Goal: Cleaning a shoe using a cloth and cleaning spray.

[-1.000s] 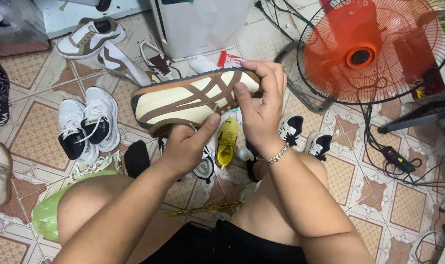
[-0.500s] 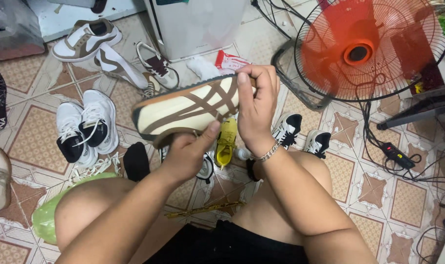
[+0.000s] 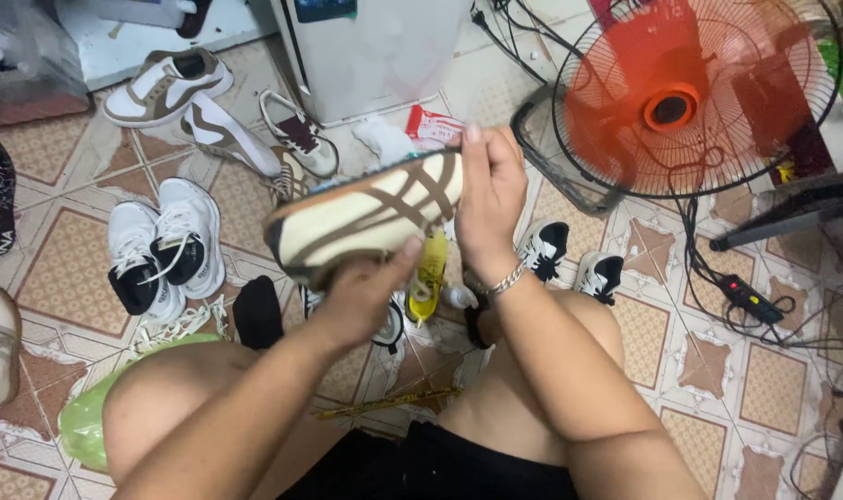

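Note:
I hold a cream sneaker with brown stripes [image 3: 366, 218] on its side above my knees. My left hand [image 3: 361, 296] grips it from below near the middle, thumb against the side. My right hand [image 3: 491, 199] wraps over its right end, a silver bracelet on that wrist. A yellow bottle [image 3: 431, 278] stands on the tiled floor just beneath the shoe, between my hands.
A red running fan [image 3: 695, 93] stands at right with cables and a power strip [image 3: 750, 298]. White-and-black sneakers [image 3: 162, 250] lie at left, more shoes [image 3: 167, 83] farther back, a white box [image 3: 375, 51] behind, a green bag [image 3: 88, 417] by my left knee.
The sneaker has shifted a little lower and tilted, its left end dipping. My left thumb has moved up along its side. My right hand stays on the right end.

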